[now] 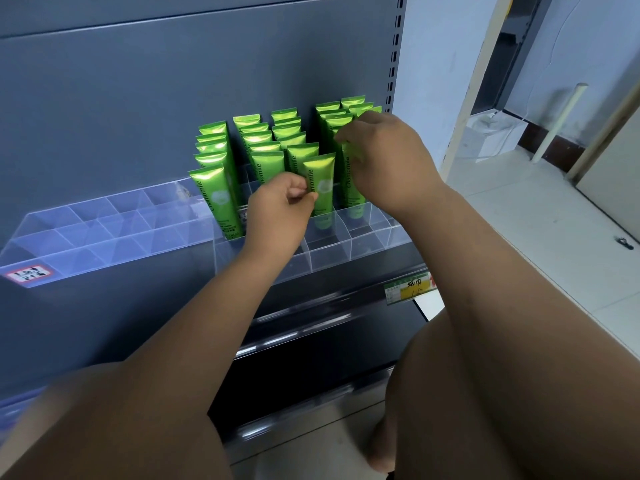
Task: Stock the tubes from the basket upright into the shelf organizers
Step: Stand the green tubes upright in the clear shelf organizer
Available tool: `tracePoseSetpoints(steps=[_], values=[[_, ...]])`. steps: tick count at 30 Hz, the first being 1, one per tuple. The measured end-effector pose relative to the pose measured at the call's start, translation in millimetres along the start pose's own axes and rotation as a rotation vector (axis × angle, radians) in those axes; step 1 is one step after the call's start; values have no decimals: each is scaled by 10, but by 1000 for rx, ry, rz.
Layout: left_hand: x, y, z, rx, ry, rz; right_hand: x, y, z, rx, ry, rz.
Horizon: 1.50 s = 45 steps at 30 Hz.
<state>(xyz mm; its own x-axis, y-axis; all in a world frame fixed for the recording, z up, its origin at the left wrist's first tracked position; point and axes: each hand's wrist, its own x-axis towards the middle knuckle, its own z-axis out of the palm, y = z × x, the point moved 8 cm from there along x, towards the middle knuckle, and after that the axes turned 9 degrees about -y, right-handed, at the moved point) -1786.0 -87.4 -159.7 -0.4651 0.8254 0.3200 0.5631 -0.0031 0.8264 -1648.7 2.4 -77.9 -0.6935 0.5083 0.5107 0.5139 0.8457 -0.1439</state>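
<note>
A grey shelf unit [138, 98] fills the left and far part of the view, with pale floor tiles [519, 220] off to the right. Two clear organizers sit side by side on its shelf. The left organizer [104, 233] shows only its dividers, while the right organizer [346, 251] holds the green tubes [256, 140]. They stand upright in columns that run from far to near, crimped ends up.

Both bare forearms reach up and away from the person into the right organizer. The left hand [277, 209] is curled, thumb and fingers pinching the side of the front tube [320, 181]. That tube stands nearly vertical in a cell of the middle column, cap down. The right hand [388, 157] arches over the rightmost column, its fingertips curled down onto the crimped top of the right tube [351, 192].

What matters next is that both tubes lie just beyond the hands with their long axes upright, so seating them probably means pressing straight down. The left hand is nearer the unfilled cells in the near row. I cannot make out the basket.

"Chamomile" runs lengthwise in white up the tubes. A price tag [408, 289] on the shelf edge carries handwritten characters I cannot read for certain. A red-bordered sticker [29, 273] on the left organizer is blurred.
</note>
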Motion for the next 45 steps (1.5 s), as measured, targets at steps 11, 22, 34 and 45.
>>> tracePoseSetpoints(steps=[11, 22, 34, 45], values=[[-474, 540, -344, 245, 130, 20, -213, -348, -116, 69, 108, 96], [-1255, 570, -1278, 901, 216, -79, -563, -1673, 130, 282, -116, -40], [-4100, -201, -3429, 1033, 610, -719, -1383, -4749, 558, 503, -386, -604], [-6285, -1073, -3675, 883, 649, -1263, -2763, -6518, 1559, 375, -786, -995]])
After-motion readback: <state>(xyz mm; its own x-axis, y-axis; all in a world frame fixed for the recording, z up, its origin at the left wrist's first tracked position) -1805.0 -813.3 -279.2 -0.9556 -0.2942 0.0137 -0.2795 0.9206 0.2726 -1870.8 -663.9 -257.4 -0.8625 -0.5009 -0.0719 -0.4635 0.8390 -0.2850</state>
